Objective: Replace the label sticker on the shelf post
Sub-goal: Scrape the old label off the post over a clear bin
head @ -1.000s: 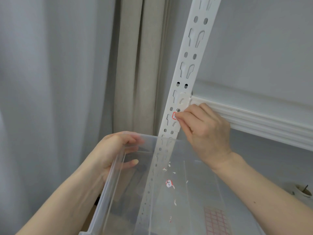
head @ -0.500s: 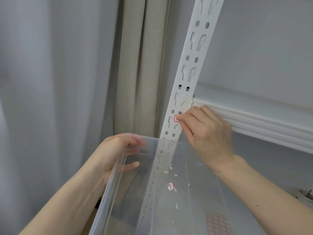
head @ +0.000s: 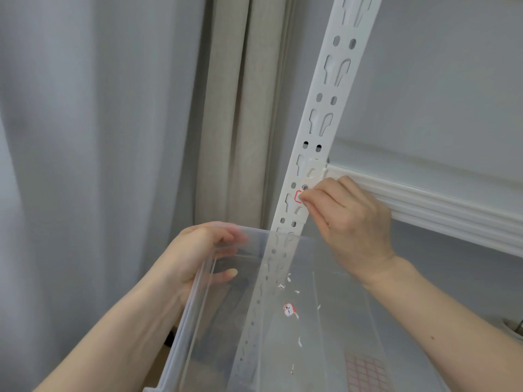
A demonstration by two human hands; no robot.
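Observation:
A white slotted shelf post [head: 329,89] runs up the middle of the head view. A small red-edged label sticker [head: 298,196] sits on it just below the shelf beam joint. My right hand [head: 351,219] has its fingertips pinched at the sticker's right edge, covering part of it. My left hand [head: 203,250] grips the rim of a clear plastic bin [head: 195,315] held under the post. Inside the bin lie a peeled round label [head: 289,309], several torn paper scraps and a sheet of red-edged stickers [head: 366,369].
A white shelf beam [head: 441,210] runs right from the post. Beige and grey curtains [head: 232,108] hang behind on the left. A small white object [head: 513,329] shows at the far right edge below the shelf.
The view has shifted slightly. My right hand stays at the sticker on the post, and my left hand keeps holding the bin.

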